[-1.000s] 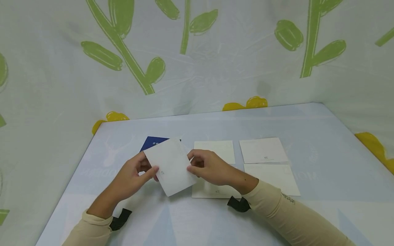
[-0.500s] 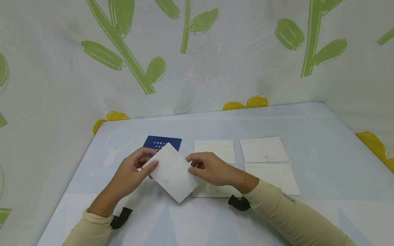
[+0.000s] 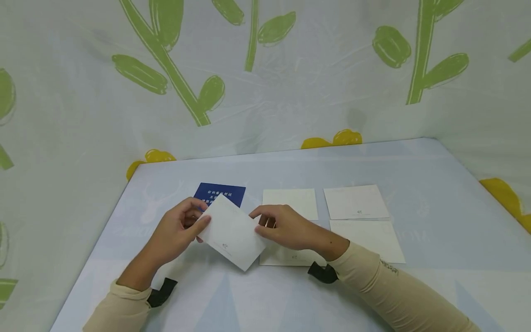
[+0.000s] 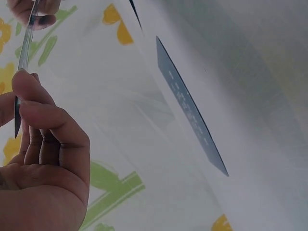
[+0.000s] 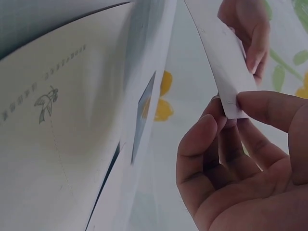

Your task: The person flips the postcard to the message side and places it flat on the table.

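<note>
A plain white card [image 3: 236,230] with a small printed mark is held tilted between both hands above the table. My left hand [image 3: 176,233] pinches its left edge, thumb in front and fingers behind. At the opposite edge, my right hand [image 3: 288,230] pinches a corner between thumb and fingers, as the right wrist view shows close up. Seen from the left wrist, the white card [image 4: 25,53] is nearly edge-on. Behind it on the table lies a dark blue card [image 3: 226,190] with white lettering, partly covered by the held card in the head view.
To the right lie pale cards in two columns: a cream card [image 3: 289,198] at the back, another cream card [image 3: 286,259] partly behind my right hand, and two white cards, one at the back [image 3: 356,200] and one in front [image 3: 369,237]. A leaf-patterned cloth [image 3: 269,101] hangs behind the table.
The white card has turned counterclockwise in both hands, its top corner shifting left and its bottom corner right. More of the blue card's lettering shows. The cards on the table have stayed put.
</note>
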Demonstrator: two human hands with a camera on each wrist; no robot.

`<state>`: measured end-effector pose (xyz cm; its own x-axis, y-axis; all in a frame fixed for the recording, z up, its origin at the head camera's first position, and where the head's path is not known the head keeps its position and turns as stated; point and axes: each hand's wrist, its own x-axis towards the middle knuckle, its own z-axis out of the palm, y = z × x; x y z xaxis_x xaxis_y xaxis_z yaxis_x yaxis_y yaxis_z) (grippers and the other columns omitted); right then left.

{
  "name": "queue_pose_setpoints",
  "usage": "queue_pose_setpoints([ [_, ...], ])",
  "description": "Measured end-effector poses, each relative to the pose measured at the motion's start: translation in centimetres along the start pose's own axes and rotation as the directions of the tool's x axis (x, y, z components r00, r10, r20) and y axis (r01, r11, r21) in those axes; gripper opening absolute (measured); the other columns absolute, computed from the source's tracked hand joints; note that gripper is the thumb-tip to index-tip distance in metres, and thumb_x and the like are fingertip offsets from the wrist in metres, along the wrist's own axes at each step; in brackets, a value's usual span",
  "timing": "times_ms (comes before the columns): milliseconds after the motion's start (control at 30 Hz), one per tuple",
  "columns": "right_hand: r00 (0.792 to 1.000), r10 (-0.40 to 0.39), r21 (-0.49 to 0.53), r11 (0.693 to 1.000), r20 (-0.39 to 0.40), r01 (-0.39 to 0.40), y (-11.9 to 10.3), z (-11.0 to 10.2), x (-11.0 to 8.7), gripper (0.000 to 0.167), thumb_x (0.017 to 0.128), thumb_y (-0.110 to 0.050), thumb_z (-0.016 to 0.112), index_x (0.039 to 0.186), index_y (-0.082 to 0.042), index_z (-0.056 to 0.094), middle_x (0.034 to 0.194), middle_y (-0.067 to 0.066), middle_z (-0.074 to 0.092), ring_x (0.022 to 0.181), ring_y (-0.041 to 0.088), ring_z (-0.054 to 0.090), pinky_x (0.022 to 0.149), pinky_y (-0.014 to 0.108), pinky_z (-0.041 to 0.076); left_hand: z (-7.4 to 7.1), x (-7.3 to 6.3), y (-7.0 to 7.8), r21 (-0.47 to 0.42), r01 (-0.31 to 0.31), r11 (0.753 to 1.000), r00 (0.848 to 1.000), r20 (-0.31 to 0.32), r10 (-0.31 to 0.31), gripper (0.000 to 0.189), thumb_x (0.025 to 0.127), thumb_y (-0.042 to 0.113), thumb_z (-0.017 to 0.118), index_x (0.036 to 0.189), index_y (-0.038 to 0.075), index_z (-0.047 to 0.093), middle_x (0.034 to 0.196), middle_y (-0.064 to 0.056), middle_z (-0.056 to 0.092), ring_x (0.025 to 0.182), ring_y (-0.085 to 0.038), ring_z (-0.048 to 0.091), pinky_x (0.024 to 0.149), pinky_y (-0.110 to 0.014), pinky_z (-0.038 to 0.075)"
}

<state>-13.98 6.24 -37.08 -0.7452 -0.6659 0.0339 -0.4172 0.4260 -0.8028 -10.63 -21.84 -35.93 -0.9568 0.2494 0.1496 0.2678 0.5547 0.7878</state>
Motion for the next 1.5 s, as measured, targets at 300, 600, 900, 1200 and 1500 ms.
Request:
queue_pose_setpoints([
  [300,1.000,0.001,0.038,0.999,-0.005,-0.001,0.2,-0.1,0.0,0.032,0.095,-0.006,0.063,0.126,-0.015,0.060,0.091,0.000,0.065,0.070,0.014,0.061,0.064,0.024,0.052,-0.3,-0.1,-0.1,-0.054,0.043,0.998,0.998,0.046,-0.040,0.021,0.099,0.013,0.063,0.115,0.005,0.051,0.084,-0.011,0.064,0.057,-0.014,0.062,0.050,-0.031,0.053],
  [600,1.000,0.028,0.010,1.000,-0.013,-0.028,0.0,0.2,0.1,0.030,0.095,-0.004,0.063,0.123,-0.015,0.063,0.092,0.002,0.067,0.075,0.012,0.061,0.066,0.023,0.053,-0.3,-0.2,-0.3,0.023,0.035,0.999,0.992,0.118,-0.038,0.047,0.097,0.015,0.065,0.140,0.013,0.045,0.077,-0.002,0.063,0.064,-0.012,0.055,0.057,-0.025,0.047],
  [900,1.000,0.025,-0.020,0.999,-0.018,-0.025,-0.1,0.2,0.1,0.031,0.094,-0.004,0.065,0.124,-0.015,0.066,0.092,0.001,0.067,0.077,0.011,0.060,0.067,0.021,0.052,0.1,0.1,-0.7,0.075,-0.015,0.997,0.997,0.080,0.009,0.046,0.094,0.017,0.070,0.134,0.014,0.049,0.077,-0.001,0.059,0.061,-0.010,0.055,0.059,-0.024,0.046],
  [1200,1.000,-0.014,-0.043,0.999,0.013,0.015,-0.1,-0.2,0.2,0.042,0.091,-0.003,0.068,0.130,-0.014,0.061,0.087,-0.001,0.062,0.075,0.008,0.056,0.069,0.020,0.051,-0.8,0.5,-1.6,0.011,0.080,0.997,0.991,0.107,-0.081,0.048,0.093,0.013,0.071,0.133,0.011,0.044,0.084,-0.008,0.063,0.066,-0.015,0.065,0.062,-0.025,0.053],
  [1500,0.996,0.062,-0.221,0.974,0.070,-0.045,-0.5,0.4,1.5,0.054,0.091,-0.008,0.070,0.141,-0.021,0.054,0.103,-0.002,0.066,0.080,0.012,0.058,0.071,0.024,0.051,-1.3,0.6,-2.5,-0.005,0.189,0.982,0.970,0.158,-0.186,0.048,0.093,0.016,0.072,0.129,0.010,0.042,0.093,-0.014,0.058,0.065,-0.019,0.066,0.051,-0.032,0.053],
])
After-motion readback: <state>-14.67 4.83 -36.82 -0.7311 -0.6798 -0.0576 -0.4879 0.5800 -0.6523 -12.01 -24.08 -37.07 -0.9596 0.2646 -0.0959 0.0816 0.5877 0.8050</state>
